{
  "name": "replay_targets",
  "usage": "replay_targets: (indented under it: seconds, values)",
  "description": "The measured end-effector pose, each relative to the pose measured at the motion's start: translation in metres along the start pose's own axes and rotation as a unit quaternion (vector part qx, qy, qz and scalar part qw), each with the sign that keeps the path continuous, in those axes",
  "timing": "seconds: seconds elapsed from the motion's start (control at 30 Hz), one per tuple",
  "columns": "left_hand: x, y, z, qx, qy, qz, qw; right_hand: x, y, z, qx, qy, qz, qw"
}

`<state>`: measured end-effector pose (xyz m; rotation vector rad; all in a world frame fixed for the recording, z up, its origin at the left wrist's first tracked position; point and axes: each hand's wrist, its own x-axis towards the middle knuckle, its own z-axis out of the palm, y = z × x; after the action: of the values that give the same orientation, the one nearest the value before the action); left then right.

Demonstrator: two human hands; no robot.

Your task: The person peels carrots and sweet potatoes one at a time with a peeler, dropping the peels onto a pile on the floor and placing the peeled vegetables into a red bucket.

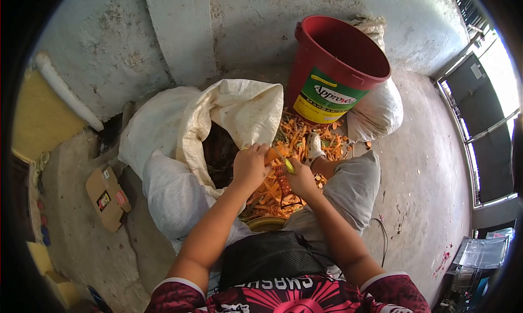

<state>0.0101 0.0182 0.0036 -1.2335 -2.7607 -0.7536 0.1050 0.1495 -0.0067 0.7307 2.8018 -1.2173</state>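
My left hand (pixel 251 163) is closed around a carrot (pixel 271 155) of which only a short orange part shows. My right hand (pixel 300 177) grips a knife (pixel 289 166) by its yellow-green handle, and the thin blade lies against the carrot. Both hands are close together above a heap of orange peelings and cut carrot pieces (pixel 297 136) on the floor. To the left of my left hand is the open mouth of a white woven sack (pixel 245 103), dark inside.
A red bucket (pixel 302 68) with a green and yellow label stands behind the peelings, with a stuffed sack (pixel 376 114) beside it. One shoe (pixel 314 146) rests among the scraps. Flattened cardboard (pixel 107 198) lies at left; a thin cable (pixel 385 234) is at right.
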Motion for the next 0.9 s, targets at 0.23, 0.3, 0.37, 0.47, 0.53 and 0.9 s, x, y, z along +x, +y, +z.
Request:
replay_targets:
  seconds: [0.23,0.3,0.37,0.47,0.53,0.9]
  values:
    - [0.001,0.006,-0.002,0.085,0.033,-0.018,0.996,0.0,0.003,0.004,0.026,0.009,-0.009,1.0]
    - [0.0,0.006,-0.002,0.092,0.04,-0.017,0.995,0.0,0.003,0.004,0.015,0.012,-0.01,1.0]
    - [0.0,0.005,0.001,0.096,0.048,-0.014,0.994,0.0,0.002,0.005,0.006,0.011,0.002,1.0]
    - [0.001,0.006,0.001,0.099,0.06,-0.006,0.993,0.001,0.001,0.006,0.007,0.004,0.029,1.0]
    - [0.001,0.007,0.0,0.1,0.066,-0.001,0.993,0.001,0.002,0.007,0.023,-0.003,0.041,0.999]
    - [0.001,0.007,0.006,0.133,0.068,0.005,0.989,0.003,0.013,0.017,0.027,0.005,0.056,0.998]
